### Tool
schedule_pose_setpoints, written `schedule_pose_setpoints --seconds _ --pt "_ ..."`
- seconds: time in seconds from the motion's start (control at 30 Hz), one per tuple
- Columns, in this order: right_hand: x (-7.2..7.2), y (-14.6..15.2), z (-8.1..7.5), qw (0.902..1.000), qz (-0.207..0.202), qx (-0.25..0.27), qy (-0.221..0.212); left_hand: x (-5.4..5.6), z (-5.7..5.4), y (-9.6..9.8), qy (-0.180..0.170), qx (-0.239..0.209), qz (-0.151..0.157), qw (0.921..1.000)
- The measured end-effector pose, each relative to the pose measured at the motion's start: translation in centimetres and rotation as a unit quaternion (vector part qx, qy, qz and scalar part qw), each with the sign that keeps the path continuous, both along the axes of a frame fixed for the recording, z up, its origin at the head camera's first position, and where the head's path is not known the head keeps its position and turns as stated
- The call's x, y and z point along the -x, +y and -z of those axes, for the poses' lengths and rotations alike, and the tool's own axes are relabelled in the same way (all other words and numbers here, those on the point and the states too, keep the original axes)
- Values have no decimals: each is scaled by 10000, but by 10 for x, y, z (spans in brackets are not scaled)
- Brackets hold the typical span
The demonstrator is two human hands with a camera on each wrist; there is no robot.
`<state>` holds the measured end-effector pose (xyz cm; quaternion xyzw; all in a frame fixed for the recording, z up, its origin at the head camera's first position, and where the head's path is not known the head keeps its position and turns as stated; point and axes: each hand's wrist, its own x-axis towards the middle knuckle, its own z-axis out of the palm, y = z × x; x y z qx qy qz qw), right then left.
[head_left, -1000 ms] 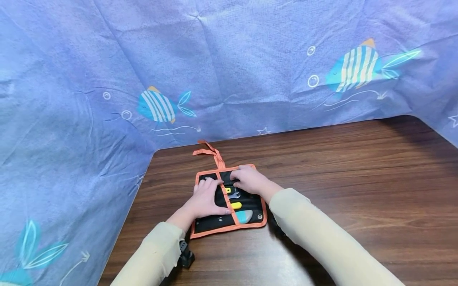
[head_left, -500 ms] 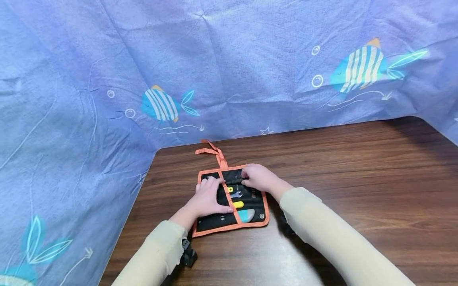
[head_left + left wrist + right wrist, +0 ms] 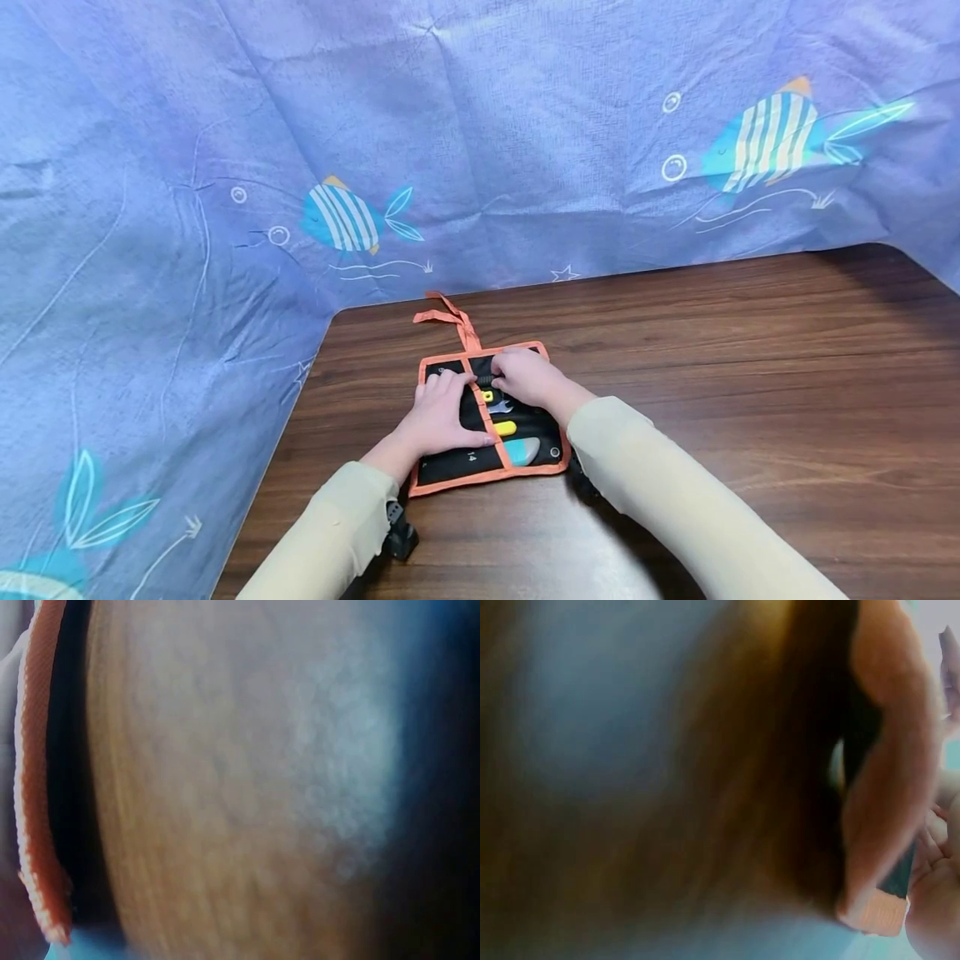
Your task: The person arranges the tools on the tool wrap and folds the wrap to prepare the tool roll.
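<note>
A black tool roll (image 3: 457,461) with orange trim lies spread on the table. My left hand (image 3: 435,421) rests on its left part, fingers and thumb spread beside the orange middle band. Over the upper right part, my right hand (image 3: 528,379) pinches the end of a dark ribbed tool handle (image 3: 485,381); the rest of that tool is hidden in a pocket. Below it, the pockets hold a yellow-ended tool (image 3: 487,397), an open-ended wrench (image 3: 501,407), a yellow handle (image 3: 506,428) and a teal-and-grey handle (image 3: 522,452). Only the roll's orange edge (image 3: 37,780) is sharp in the left wrist view.
Orange ties (image 3: 467,331) stretch from the roll's far edge toward the back of the brown wooden table (image 3: 712,375). A blue fish-print cloth (image 3: 525,150) hangs behind and to the left. Black wrist cameras, such as the left one (image 3: 401,533), sit under the cuffs.
My right hand first shifted right, showing more of the dark ribbed handle, then came back left toward the band, and less of the handle shows. My left hand stays in place on the roll.
</note>
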<state>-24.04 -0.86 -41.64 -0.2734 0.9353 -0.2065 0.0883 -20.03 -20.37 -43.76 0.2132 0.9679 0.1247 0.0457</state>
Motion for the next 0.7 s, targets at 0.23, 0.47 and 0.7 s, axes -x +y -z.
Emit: schedule_pose_setpoints --seconds 0.23,0.47,0.7 --pt "2 0 4 9997 124 155 -129 -1 2 0 150 34 -81 9998" --pt "1 3 5 9997 170 167 -23 -6 3 3 333 86 -259 9991" --pt "-3 -3 3 9995 -99 -13 295 -8 5 0 353 -87 -236 9991"
